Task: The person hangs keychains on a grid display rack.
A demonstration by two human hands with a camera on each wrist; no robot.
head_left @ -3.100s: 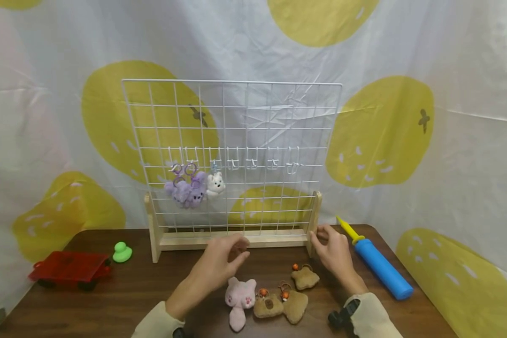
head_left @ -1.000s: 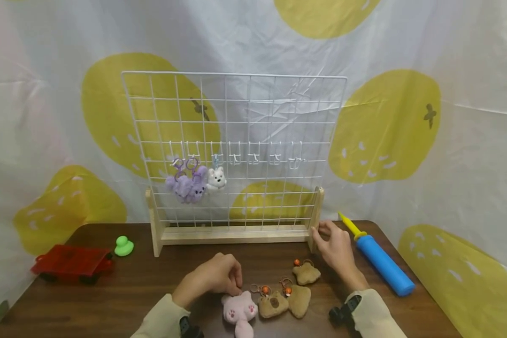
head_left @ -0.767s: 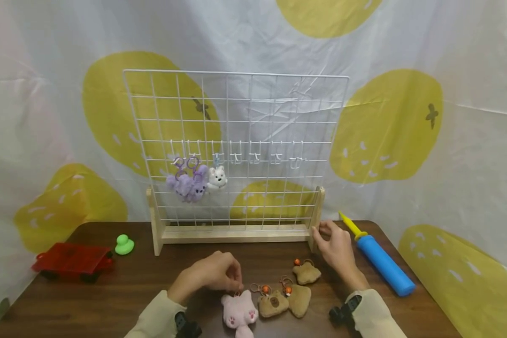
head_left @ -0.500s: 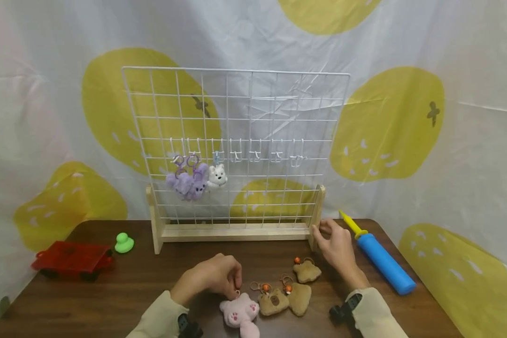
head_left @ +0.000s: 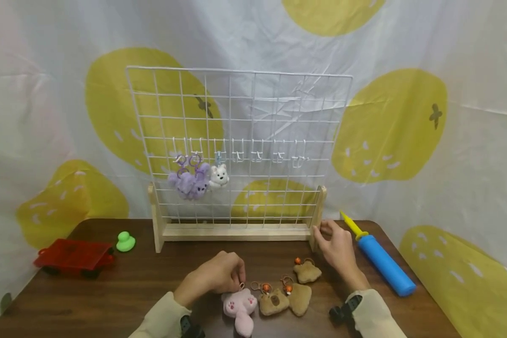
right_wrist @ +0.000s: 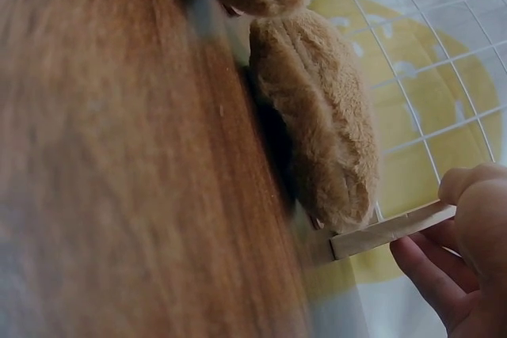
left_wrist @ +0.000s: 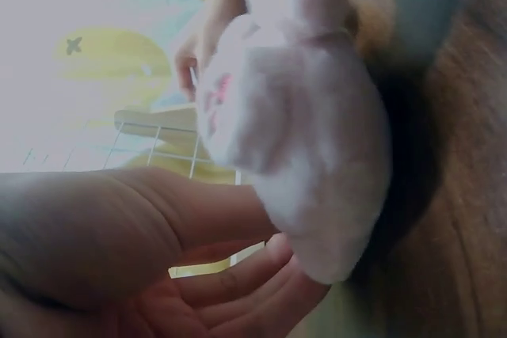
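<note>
My left hand (head_left: 220, 273) pinches the small loop at the top of a pink plush keychain (head_left: 239, 303). This plush has paw marks on its feet and a long tail, and it fills much of the left wrist view, close to the tabletop. The right hand (head_left: 335, 244) grips the right wooden upright (right_wrist: 388, 231) of a white wire grid rack (head_left: 253, 117), thumb on one side and fingers on the other. Beside the pink plush lie brown plush keychains (head_left: 273, 302) with orange beads and rings.
From hooks on the grid hang purple plush keychains (head_left: 188, 184) and a white plush dog (head_left: 218, 176); several hooks to their right hold nothing. A red toy cart (head_left: 76, 256) and a green duck (head_left: 125, 241) stand left. A blue pump (head_left: 386, 265) lies right.
My left hand has come down from above the pink plush and taken its loop; the plush has turned and shifted slightly. The right hand stays at the upright.
</note>
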